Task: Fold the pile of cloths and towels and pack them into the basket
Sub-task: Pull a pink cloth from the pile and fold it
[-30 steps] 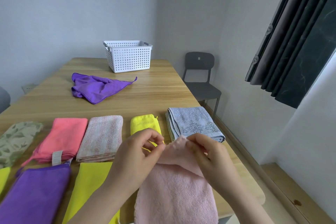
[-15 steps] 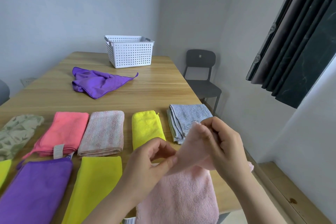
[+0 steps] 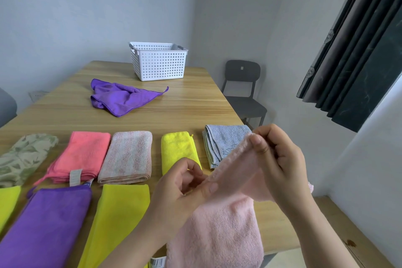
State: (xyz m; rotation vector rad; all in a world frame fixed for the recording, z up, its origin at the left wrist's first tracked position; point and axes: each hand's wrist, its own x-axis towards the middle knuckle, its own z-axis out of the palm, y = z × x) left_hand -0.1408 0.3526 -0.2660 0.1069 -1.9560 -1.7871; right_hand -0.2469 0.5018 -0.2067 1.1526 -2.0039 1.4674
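Table (image 3: 195,111): wooden, carries all items.

Pink towel (image 3: 217,235): lies at 5 o'clock on the near table edge. Its far edge is lifted off the surface. One second ago that edge lay low between hands set close together; it now runs taut on a slant, rising toward 2 o'clock.

Folded pieces, unchanged since the earlier frames:
- Near row, 7 to 6 o'clock: purple cloth (image 3: 43,224), yellow cloth (image 3: 117,220).
- Second row, 9 to 3 o'clock: leaf cloth (image 3: 21,156), coral cloth (image 3: 84,154), striped towel (image 3: 128,156), small yellow cloth (image 3: 177,148), blue towel (image 3: 221,141).

Basket (image 3: 159,63): white, perforated, at 12 o'clock on the far end of the table. No cloth is visible in it.

Loose cloth (image 3: 121,99): purple, unfolded, at 11 o'clock, just before the basket, not touching it.

Right hand (image 3: 280,163): pinches the towel's raised corner between thumb and fingers. It has risen and moved right since one second ago, and now partly covers the blue towel.

Left hand (image 3: 180,189): pinches the lower end of the same edge with its thumb. Its position is little changed.
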